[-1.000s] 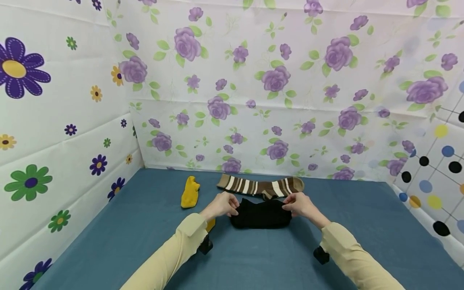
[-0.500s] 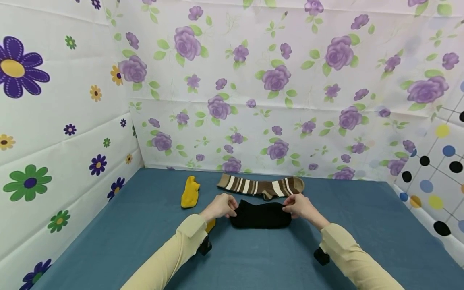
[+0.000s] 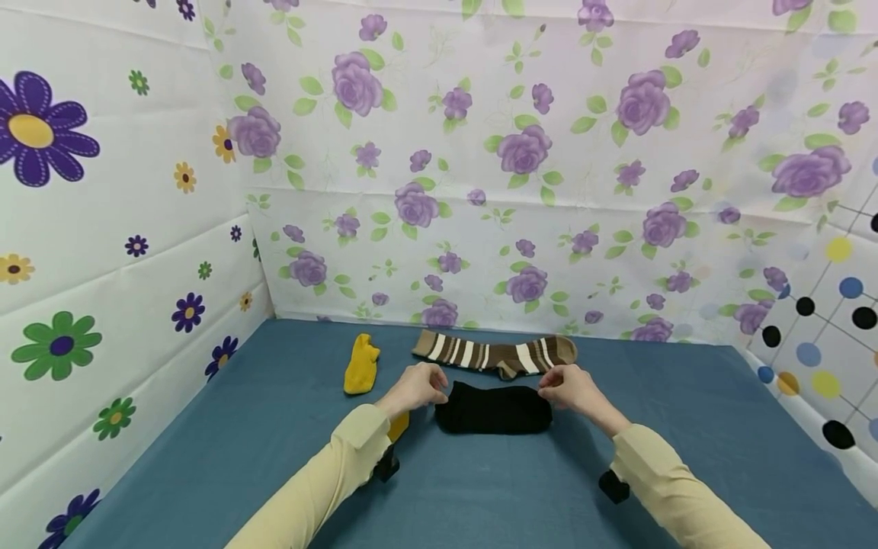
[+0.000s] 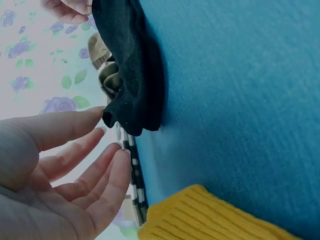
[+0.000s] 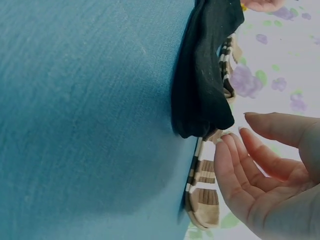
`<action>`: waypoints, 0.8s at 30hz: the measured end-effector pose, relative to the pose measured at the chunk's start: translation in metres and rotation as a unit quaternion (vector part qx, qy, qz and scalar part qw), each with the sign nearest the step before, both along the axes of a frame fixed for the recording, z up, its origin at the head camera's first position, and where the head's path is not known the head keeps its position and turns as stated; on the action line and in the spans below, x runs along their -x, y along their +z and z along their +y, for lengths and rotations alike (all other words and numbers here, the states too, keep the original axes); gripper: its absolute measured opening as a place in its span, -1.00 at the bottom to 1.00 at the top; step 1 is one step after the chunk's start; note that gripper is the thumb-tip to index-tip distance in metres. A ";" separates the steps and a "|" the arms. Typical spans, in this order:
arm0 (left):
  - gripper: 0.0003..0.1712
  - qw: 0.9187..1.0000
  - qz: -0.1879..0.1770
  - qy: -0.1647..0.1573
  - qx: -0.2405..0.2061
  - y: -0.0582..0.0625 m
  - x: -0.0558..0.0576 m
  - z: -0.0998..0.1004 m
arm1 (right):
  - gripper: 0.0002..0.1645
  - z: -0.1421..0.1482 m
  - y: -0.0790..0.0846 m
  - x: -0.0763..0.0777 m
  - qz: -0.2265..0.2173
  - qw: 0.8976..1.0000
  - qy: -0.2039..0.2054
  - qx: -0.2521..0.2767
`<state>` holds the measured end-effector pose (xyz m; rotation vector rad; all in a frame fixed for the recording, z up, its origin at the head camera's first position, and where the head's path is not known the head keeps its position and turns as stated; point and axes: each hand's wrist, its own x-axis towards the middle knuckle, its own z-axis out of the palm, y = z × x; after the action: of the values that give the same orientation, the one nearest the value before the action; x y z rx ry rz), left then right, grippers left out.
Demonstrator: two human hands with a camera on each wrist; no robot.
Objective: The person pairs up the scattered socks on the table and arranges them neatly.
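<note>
A black sock [image 3: 494,409] lies flat on the blue table, stretched left to right between my two hands. My left hand [image 3: 417,385] is at its left end; in the left wrist view the thumb tip [image 4: 99,113] is right at the sock's corner, with the other fingers spread loosely below. At the far end, my right hand [image 3: 571,386] has relaxed fingers and holds nothing. The right wrist view shows a small gap between those fingertips [image 5: 227,140] and the sock's edge.
Behind the black sock lies a brown striped sock [image 3: 497,354] with white bands. One yellow sock [image 3: 361,364] is at the back left; another yellow piece [image 3: 398,425] shows partly behind my left wrist. Floral sheets [image 3: 466,152] stand around the blue table [image 3: 686,404].
Both hands have let go of the black sock's upper corners and drawn slightly outward. The sock's top edge has settled lower, onto the table.
</note>
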<state>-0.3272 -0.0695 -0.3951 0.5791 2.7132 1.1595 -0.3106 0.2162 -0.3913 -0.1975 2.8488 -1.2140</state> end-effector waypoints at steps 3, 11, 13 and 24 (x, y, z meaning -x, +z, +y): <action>-0.85 1.000 0.019 -0.008 0.003 0.001 -0.001 0.002 | -0.92 -0.001 0.001 0.000 0.010 1.000 0.006 -0.006; -0.87 0.998 0.051 -0.046 0.010 0.004 -0.006 0.010 | -0.86 -0.004 0.002 -0.002 0.091 0.992 0.075 -0.052; -0.86 0.997 0.055 -0.055 0.018 0.004 -0.008 0.012 | -0.86 -0.004 0.001 -0.003 0.110 0.987 0.097 -0.060; -0.74 0.967 0.154 -0.105 0.173 0.003 -0.020 0.029 | -0.76 -0.011 -0.009 -0.011 0.217 0.935 0.214 -0.181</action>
<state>-0.3072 -0.0403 -0.3922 1.0293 2.9132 0.5650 -0.2994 0.2054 -0.4007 -1.1226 3.0593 -0.6029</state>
